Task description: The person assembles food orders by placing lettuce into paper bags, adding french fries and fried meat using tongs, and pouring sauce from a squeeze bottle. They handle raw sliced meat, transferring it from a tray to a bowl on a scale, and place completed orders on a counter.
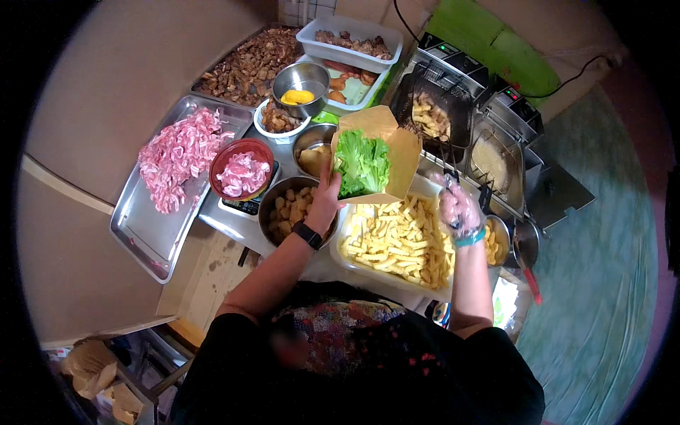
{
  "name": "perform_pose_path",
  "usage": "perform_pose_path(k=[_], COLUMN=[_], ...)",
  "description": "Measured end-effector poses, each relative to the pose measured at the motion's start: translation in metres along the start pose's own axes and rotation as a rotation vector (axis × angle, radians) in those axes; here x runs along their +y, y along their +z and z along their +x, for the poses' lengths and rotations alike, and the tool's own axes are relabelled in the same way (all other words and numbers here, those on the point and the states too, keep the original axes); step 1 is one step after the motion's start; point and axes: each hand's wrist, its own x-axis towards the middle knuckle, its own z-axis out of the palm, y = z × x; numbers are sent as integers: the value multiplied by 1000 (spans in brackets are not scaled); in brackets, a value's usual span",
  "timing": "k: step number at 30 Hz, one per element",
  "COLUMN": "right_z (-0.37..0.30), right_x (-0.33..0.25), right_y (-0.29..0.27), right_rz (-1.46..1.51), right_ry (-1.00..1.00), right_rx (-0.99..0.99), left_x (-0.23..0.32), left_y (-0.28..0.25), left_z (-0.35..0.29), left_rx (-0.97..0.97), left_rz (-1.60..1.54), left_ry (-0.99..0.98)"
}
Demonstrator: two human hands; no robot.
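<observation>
My left hand [326, 202] grips the lower left corner of an open brown paper food box [397, 152] lined with green lettuce [361, 163], tilted over the work table. My right hand [457, 209], in a thin clear glove, is closed around the black handle of tongs [448, 180] beside the box. Below both hands lies a white tray [345, 263] heaped with pale yellow fries [397, 241]. A black watch is on my left wrist and a teal band on my right.
A steel tray of raw pink meat [177, 159], a red bowl of meat [241, 170] on a scale, steel bowls of nuggets [290, 205], and trays of cooked meat [251, 67] and sausages [347, 74] fill the left and back. Fryers with baskets [432, 113] stand right.
</observation>
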Motion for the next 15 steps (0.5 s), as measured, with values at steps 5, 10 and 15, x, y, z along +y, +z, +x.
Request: perform_pose_path(k=[5,10,15], right_z=[-2,-3,-33], right_x=[14,2,19], right_y=[0,-9,51], right_rz=[-44,-130,-186], right_ry=[-43,-72,-269], right_rx=[93,222,237], left_x=[5,13,-2], left_y=[7,11,6], left_z=[0,-3,2], left_rx=[44,16,2], left_rz=[30,37,258], left_ry=[-25,-15,97])
